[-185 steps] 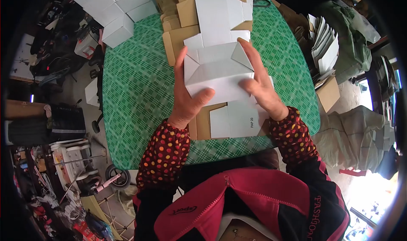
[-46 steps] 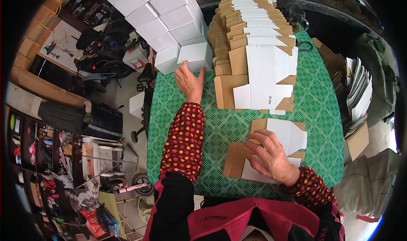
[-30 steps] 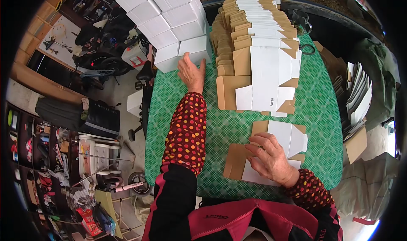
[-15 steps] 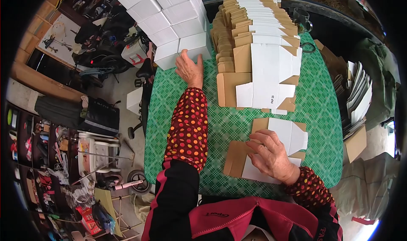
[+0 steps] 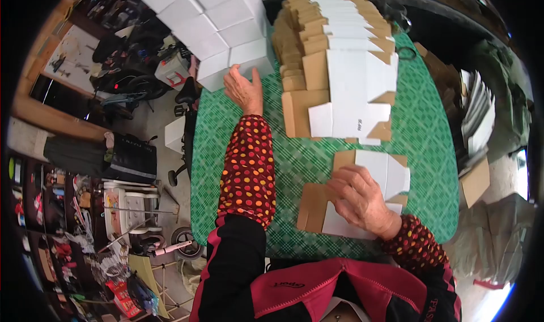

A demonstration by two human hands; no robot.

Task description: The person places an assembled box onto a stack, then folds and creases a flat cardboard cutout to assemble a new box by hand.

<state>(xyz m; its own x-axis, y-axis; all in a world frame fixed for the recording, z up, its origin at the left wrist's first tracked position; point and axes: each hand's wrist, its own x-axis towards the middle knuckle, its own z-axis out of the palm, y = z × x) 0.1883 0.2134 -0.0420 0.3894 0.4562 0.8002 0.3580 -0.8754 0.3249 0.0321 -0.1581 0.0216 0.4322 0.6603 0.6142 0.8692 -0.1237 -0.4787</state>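
Observation:
My left hand (image 5: 243, 90) is at the front of the stacked white boxes (image 5: 247, 53), its fingers apart and the fingertips at the lower box's near face. Whether they touch it I cannot tell. Over a flat carton blank (image 5: 381, 172), white with brown flaps, is my right hand (image 5: 362, 200). Its fingers are bent and loosely apart from the thumb, with nothing visible between them. The hand covers the middle of the blank. Beyond it lies a long overlapping row of flat carton blanks (image 5: 348, 90), white and brown.
A green checked cloth (image 5: 226, 152) covers the table. A glass mug (image 5: 398, 17) stands at the far right edge. More folded cardboard (image 5: 477, 115) leans right of the table. On the left are a bicycle saddle (image 5: 187, 91) and crowded shelves (image 5: 56, 209).
The view has shifted slightly, moving the boxes and blanks a little left and up. My left hand stays by the boxes; the fingers of my right hand are slightly more bent.

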